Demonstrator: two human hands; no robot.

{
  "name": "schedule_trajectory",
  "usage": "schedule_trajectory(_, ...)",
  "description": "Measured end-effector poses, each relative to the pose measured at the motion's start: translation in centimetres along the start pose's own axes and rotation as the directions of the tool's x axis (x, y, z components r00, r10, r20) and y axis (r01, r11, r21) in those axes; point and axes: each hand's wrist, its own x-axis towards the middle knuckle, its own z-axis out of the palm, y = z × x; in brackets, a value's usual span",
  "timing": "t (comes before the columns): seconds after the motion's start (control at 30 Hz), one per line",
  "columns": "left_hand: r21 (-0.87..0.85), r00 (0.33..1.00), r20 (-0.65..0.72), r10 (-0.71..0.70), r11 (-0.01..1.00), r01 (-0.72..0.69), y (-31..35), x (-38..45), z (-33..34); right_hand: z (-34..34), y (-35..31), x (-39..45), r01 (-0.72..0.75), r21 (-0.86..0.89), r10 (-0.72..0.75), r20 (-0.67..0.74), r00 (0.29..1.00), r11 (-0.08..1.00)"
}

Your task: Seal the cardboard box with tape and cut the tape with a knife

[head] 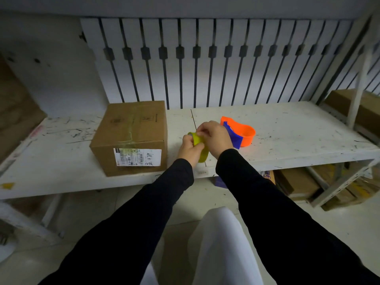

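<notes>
A closed brown cardboard box with a white shipping label on its front stands on the white shelf, left of centre. Old clear tape runs along its top seam. Just right of the box, my left hand grips a yellowish tape roll from below. My right hand pinches the roll's upper edge with fingertips. An orange and blue tape cutter lies on the shelf right behind my right hand. No separate knife is visible.
A white slatted panel backs the shelf. Brown cartons sit at far right, far left and under the shelf. A white garment lies over my lap.
</notes>
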Motion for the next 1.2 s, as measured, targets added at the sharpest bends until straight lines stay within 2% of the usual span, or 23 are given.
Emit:
schedule_trajectory(0.1,-0.041,1.000,0.023,-0.004,0.999,0.005,0.4,-0.8,-0.3,-0.5,-1.0,-0.6,0.006,-0.011,-0.005,0.013,1.000,1.000)
schedule_trajectory(0.2,-0.163,0.994,0.105,-0.017,0.986,0.034,0.2,-1.6,-0.8,-0.9,-1.3,-1.2,0.019,-0.069,-0.017,0.037,0.999,0.997)
schedule_trajectory(0.3,-0.196,0.984,0.171,-0.049,0.977,0.082,-0.3,-2.3,-1.1,-1.2,-1.6,-1.6,0.043,-0.148,-0.030,0.085,0.996,0.988)
schedule_trajectory(0.4,-0.271,0.984,0.164,-0.072,0.956,0.115,-0.4,-2.7,-1.3,-1.5,-2.3,-1.8,0.062,-0.166,-0.043,0.118,0.992,0.984)
schedule_trajectory(0.57,-0.225,0.982,0.116,-0.147,0.959,0.170,-0.1,-2.9,-1.4,-2.2,-3.0,-2.1,0.071,-0.167,-0.052,0.111,0.992,0.983)
schedule_trajectory(0.67,-0.188,0.980,0.115,-0.163,0.965,0.182,-0.3,-3.1,-1.6,-2.8,-3.7,-2.2,0.109,-0.229,-0.068,0.179,0.981,0.967)
schedule_trajectory(0.77,-0.155,0.979,0.112,-0.172,0.970,0.188,-0.5,-3.0,-1.7,-3.0,-3.9,-2.3,0.128,-0.243,-0.083,0.189,0.978,0.961)
schedule_trajectory(0.9,-0.082,0.986,0.063,-0.156,0.984,0.161,-0.7,-2.5,-1.1,-2.6,-3.1,-2.3,0.130,-0.162,-0.119,0.079,0.990,0.978)
schedule_trajectory(0.97,-0.104,0.992,0.094,-0.082,0.990,0.092,-0.1,-3.8,-1.1,-2.8,-2.5,-2.0,0.105,-0.082,-0.104,0.014,0.994,0.991)
schedule_trajectory(1.1,-0.204,0.993,0.115,0.018,0.979,0.006,-1.4,-4.6,-0.5,-3.6,-1.7,-1.6,0.005,0.048,-0.009,0.081,0.997,0.999)
schedule_trajectory(1.2,-0.312,0.995,0.088,-0.037,0.948,0.063,-2.0,-5.1,-0.2,-3.3,-1.7,-1.7,-0.017,0.030,0.014,0.083,0.996,0.999)
